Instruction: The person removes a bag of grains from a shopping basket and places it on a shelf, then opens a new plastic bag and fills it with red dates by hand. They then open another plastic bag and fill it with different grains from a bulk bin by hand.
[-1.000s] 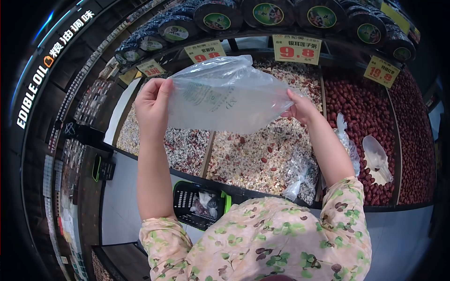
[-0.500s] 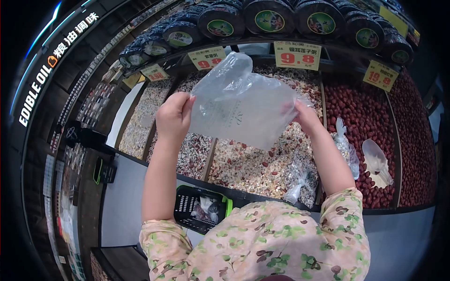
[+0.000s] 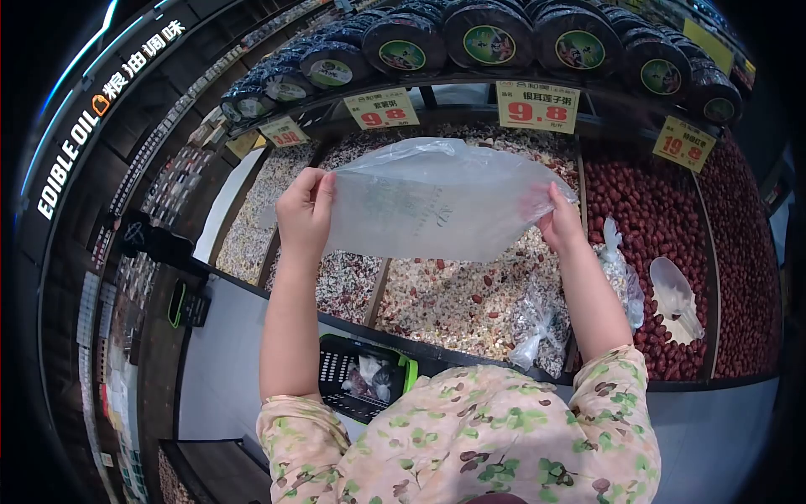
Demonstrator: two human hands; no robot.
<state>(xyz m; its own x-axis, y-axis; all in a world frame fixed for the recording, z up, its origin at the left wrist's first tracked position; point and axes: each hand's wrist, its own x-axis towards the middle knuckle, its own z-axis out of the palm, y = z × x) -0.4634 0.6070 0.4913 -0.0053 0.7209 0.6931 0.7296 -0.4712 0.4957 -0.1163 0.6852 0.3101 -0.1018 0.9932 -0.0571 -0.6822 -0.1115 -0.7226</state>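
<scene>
A clear plastic bag (image 3: 420, 206) with faint green print is stretched sideways between my two hands, above the bins of mixed grains (image 3: 453, 302). My left hand (image 3: 306, 206) pinches its left edge between thumb and fingers. At the right end, my right hand (image 3: 558, 218) is closed on the bag, and some fingers show blurred through the plastic. The bag looks empty. Below my right forearm, a tied bag of grain (image 3: 539, 329) lies on the mix, and another filled bag (image 3: 620, 273) rests just right of that forearm.
Red dates (image 3: 625, 197) fill the bin on the right, with a clear scoop (image 3: 674, 294) on them. Price signs (image 3: 538, 107) and round dark packages (image 3: 489, 42) line the back. A black basket with a green handle (image 3: 410, 375), holding bags, is below the bins.
The bag's upper part has dropped from its raised, folded shape and now spreads wider between my hands. My hands have moved slightly apart.
</scene>
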